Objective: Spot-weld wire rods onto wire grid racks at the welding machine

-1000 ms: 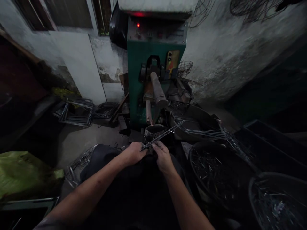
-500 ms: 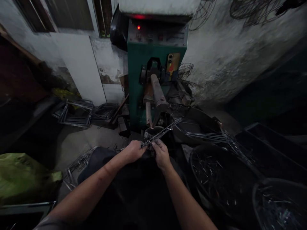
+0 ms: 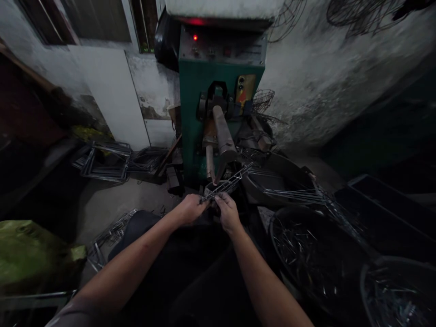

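Note:
My left hand [image 3: 191,209] is closed around the near left end of a narrow metal wire frame [image 3: 234,180], which slants up and away to the right. At the frame's near edge, the thumb and fingers of my right hand [image 3: 227,211] are pinched together. Whether they also hold a small wire is too dim to tell. Just beyond my hands, the frame lies by the tip of the lower arm [image 3: 210,160] of a green welding machine [image 3: 190,86]. Its thick upper arm [image 3: 224,129] hangs above the frame.
Right of my legs stand a dark tub [image 3: 299,245] of short metal rods and a second tub [image 3: 398,295] of small metal pieces. Bent wire frames [image 3: 105,161] lie on the floor at left, near a green sack [image 3: 30,250]. A red lamp [image 3: 195,37] glows on the machine.
The wire frame has turned so that its crossbars show more openly, and it sits closer under the upper arm. My hands have shifted slightly with it.

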### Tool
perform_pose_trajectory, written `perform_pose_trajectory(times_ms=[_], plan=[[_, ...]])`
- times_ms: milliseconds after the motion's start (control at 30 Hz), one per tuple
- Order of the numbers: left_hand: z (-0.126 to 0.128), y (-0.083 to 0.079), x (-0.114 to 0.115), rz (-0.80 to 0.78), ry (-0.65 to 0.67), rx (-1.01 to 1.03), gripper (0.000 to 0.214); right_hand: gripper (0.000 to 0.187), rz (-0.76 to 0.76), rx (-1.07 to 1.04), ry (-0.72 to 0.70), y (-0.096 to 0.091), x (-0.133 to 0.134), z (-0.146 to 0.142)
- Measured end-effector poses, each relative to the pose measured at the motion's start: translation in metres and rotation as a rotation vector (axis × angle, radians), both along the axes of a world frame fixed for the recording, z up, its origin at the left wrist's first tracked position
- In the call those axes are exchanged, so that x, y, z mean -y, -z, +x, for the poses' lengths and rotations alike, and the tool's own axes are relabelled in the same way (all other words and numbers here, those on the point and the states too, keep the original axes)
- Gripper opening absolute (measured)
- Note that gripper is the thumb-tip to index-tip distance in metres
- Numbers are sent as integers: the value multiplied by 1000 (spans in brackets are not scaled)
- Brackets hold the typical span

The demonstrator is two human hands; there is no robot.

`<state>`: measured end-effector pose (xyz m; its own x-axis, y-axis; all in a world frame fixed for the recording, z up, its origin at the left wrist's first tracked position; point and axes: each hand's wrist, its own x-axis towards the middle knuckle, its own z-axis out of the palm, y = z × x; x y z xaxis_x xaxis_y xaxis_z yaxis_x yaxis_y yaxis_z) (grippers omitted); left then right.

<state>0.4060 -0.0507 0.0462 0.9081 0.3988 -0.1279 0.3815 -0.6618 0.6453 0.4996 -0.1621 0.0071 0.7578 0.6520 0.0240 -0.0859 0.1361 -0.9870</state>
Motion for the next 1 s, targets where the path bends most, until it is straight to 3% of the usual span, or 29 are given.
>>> perform_pose_trajectory(times_ms=[233,433,700,1000], plan=[[7,-1,-5,-9,18,62,38,26,-24,-7,20,-3,-8,8],[9,0,-7,-104,-37,70,41,27,-8,-29,-7,5,-14,15],[7,-1,-5,-161,-21,50,45,27,94,-102,-26,7,-12,11],[23,-8,-3,-30,-10,56,37,45,-82,-207,17,10,6,10]])
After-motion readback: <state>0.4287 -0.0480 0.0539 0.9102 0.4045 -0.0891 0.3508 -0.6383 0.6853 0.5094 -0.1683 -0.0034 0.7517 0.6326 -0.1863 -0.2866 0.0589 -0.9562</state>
